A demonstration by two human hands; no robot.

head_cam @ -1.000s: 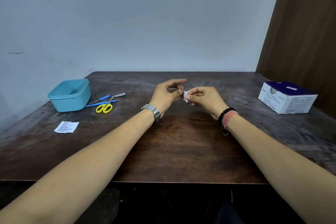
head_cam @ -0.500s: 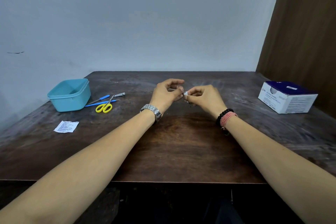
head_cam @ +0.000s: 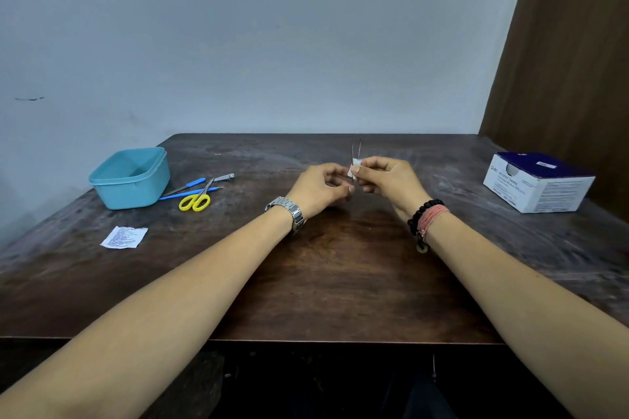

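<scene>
My left hand (head_cam: 320,188) and my right hand (head_cam: 388,182) meet above the middle of the dark wooden table (head_cam: 340,282). A thin metal tool with two prongs, like tweezers (head_cam: 356,148), stands upright between them with its tips pointing up. My right hand pinches a small white pad (head_cam: 354,169) wrapped around the prongs. My left hand's thumb and fingertips are curled together at the tool's lower end, which they hide.
A teal plastic tub (head_cam: 131,177) stands at the left. Beside it lie yellow scissors (head_cam: 195,201), blue-handled tools (head_cam: 190,184) and a nail clipper (head_cam: 225,177). A printed white packet (head_cam: 124,237) lies nearer. A white and blue box (head_cam: 537,182) sits far right.
The tool has turned upright, and its prongs now stick out above the white pad. My right hand has risen slightly with the pad. My left hand has stayed close.
</scene>
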